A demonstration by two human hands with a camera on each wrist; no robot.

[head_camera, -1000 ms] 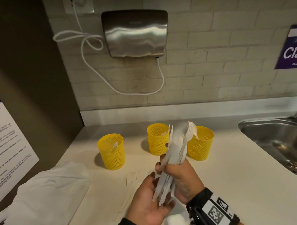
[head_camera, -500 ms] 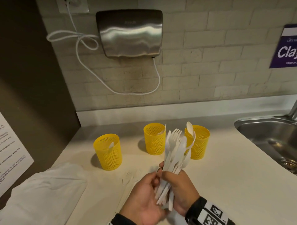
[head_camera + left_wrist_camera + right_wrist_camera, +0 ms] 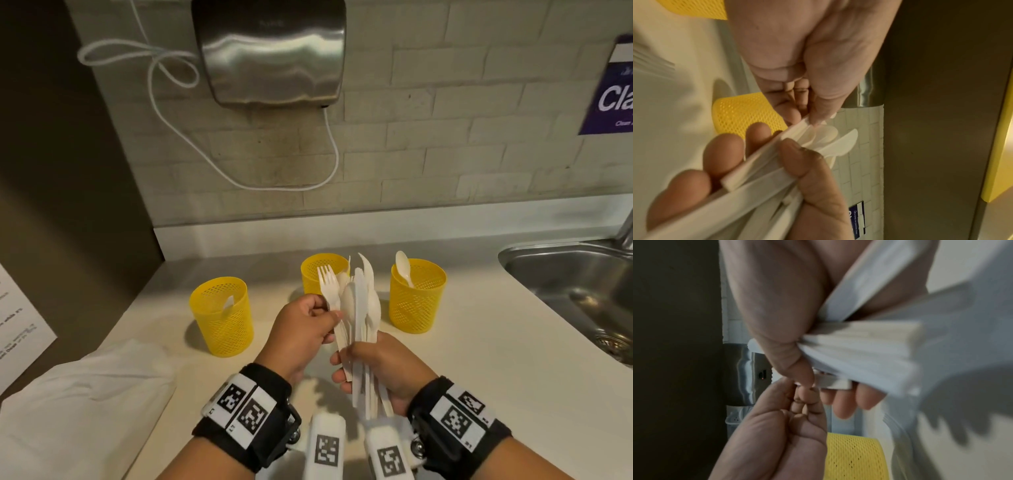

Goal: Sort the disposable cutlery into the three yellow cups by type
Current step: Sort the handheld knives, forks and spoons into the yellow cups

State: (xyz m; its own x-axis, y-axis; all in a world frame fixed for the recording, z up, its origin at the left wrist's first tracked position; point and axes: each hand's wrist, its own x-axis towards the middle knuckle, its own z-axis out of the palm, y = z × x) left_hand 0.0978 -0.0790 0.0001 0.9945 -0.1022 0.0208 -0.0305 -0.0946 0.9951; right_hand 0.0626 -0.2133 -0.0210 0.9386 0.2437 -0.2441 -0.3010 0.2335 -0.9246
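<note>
Three yellow mesh cups stand on the counter: the left cup (image 3: 222,318), the middle cup (image 3: 317,270) and the right cup (image 3: 419,301). A white spoon (image 3: 402,267) leans in the right cup, and a white tip (image 3: 227,303) shows in the left one. My right hand (image 3: 346,363) grips a bundle of white cutlery (image 3: 361,308) upright by the handles, in front of the middle cup. My left hand (image 3: 330,313) pinches a fork (image 3: 327,286) at the bundle's left side. The wrist views show the pinch by my left hand (image 3: 809,116) and the handles (image 3: 859,350) under my right thumb.
A crumpled white bag (image 3: 85,394) lies on the counter at the left. A steel sink (image 3: 582,291) is set in at the right. A hand dryer (image 3: 270,51) with a looped cord hangs on the wall behind. A printed sheet (image 3: 17,325) hangs at the left edge.
My left hand has moved from the lower ends of the handles up to the fork's neck. A spoon now stands in the right cup. The bundle is held more upright.
</note>
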